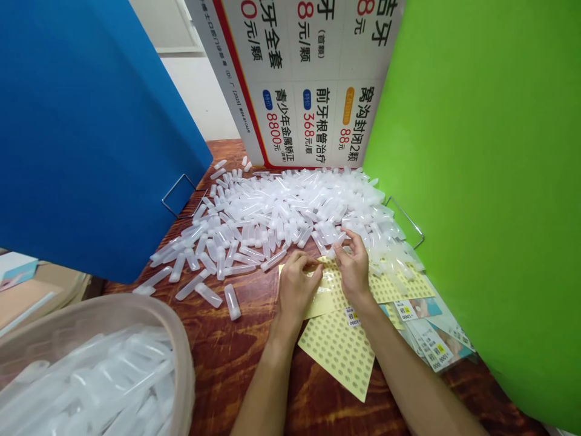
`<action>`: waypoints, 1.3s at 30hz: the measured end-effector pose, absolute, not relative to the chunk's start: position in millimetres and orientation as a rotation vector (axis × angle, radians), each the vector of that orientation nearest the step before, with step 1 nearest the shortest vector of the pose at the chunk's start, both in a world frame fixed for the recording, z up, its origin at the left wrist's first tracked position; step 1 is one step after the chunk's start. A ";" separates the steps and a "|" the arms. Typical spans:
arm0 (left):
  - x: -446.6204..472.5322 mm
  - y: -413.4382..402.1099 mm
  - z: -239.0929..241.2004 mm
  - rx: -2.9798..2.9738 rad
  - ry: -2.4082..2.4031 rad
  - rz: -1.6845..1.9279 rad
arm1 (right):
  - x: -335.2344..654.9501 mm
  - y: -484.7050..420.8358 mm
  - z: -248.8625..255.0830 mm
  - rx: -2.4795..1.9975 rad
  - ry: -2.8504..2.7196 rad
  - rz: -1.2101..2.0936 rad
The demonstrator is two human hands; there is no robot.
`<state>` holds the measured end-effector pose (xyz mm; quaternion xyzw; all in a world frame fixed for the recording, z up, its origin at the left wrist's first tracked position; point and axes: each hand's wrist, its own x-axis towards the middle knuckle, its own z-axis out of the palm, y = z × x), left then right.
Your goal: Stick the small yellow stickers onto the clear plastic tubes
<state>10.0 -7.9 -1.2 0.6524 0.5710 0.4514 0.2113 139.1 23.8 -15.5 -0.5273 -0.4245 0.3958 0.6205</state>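
Both my hands rest on a yellow sheet of small round stickers point(327, 292) lying on the wooden table point(227, 357). My left hand point(297, 284) is curled, its fingertips pinching at the sheet's top edge. My right hand point(351, 266) lies beside it, fingers bent and pressed onto the same sheet, right next to the near edge of a big heap of small clear plastic tubes point(290, 212). What the fingertips hold, if anything, is too small to see. A second yellow sticker sheet point(340, 354) lies below, between my forearms.
A blue board point(91, 121) stands on the left, a green board point(481, 181) on the right, a printed price sign point(308, 79) at the back. A translucent tub point(91, 369) of tubes sits at front left. Printed cards point(431, 339) lie at right.
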 end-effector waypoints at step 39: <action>11.0 -3.0 -4.8 1.726 1.637 1.273 | 132.4 14.5 -3.5 -1.232 -0.961 0.929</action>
